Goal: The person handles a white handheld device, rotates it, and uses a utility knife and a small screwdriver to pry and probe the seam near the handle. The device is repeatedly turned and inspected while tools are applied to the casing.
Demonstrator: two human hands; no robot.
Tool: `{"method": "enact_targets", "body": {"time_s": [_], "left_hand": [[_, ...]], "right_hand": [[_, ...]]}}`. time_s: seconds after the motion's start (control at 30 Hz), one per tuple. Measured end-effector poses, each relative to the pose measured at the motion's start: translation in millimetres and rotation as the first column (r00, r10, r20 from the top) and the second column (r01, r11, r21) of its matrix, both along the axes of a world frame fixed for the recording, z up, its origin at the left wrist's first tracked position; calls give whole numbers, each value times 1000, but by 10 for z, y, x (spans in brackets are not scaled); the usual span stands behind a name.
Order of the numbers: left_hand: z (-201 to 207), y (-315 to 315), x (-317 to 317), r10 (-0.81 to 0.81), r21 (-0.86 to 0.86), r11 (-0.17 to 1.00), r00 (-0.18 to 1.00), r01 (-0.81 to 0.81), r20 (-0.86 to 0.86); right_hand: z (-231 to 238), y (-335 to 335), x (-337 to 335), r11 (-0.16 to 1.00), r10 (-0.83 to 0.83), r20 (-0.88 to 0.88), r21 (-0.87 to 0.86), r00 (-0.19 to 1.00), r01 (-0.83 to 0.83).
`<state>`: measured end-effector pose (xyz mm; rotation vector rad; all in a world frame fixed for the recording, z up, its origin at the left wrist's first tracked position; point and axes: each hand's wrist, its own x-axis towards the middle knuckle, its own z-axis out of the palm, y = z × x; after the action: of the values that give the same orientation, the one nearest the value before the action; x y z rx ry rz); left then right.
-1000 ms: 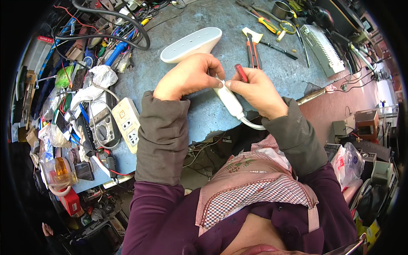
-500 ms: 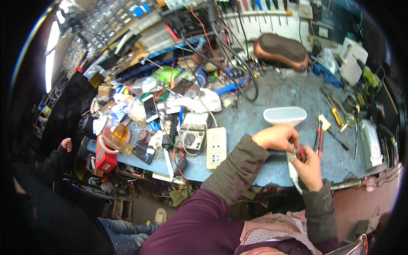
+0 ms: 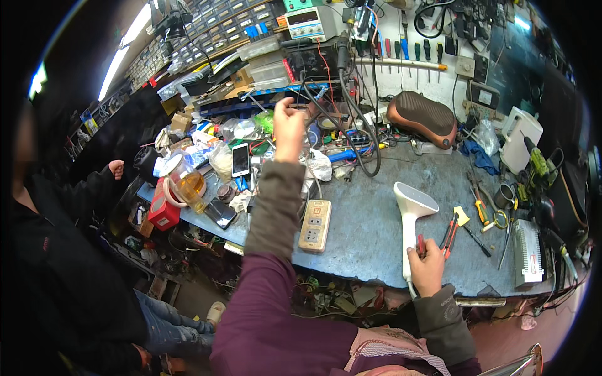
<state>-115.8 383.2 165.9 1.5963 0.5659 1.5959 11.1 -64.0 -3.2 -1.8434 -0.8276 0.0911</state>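
A white handheld appliance that looks like a garment steamer (image 3: 407, 229) lies on the blue-grey bench, flat oval head away from me, cord at the near end. My right hand (image 3: 427, 269) is closed beside its handle. A small red-handled tool (image 3: 421, 244) pokes out between the fingers; its tip is hidden. My left hand (image 3: 289, 135) is stretched far forward over the cluttered back of the bench, near the hanging black cables. Its fingers are apart and I see nothing in them. Red-handled pliers (image 3: 449, 235) lie just right of my right hand.
A power strip (image 3: 315, 225) sits left of the appliance. Behind are a phone (image 3: 240, 160), a brown massage pillow (image 3: 421, 119) and a power supply (image 3: 307, 25). Yellow-handled tools (image 3: 481, 212) and a silver metal box (image 3: 528, 254) lie right. Another person (image 3: 75, 250) stands at left.
My left hand has left the appliance's handle and swung forward and left over the clutter. My right hand keeps the red-handled tool. The view has shifted, showing more of the wall.
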Motion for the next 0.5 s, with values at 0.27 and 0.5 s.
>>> {"method": "enact_targets", "body": {"time_s": [0.27,0.5], "left_hand": [[76,1743,43,497,378,865,672,-330,-549],[119,2286,614,497,242,868,765,-434,-410]], "right_hand": [[97,68,-125,998,-11,146,-58,989,20],[143,95,-130,993,0,132,-120,991,16]]}}
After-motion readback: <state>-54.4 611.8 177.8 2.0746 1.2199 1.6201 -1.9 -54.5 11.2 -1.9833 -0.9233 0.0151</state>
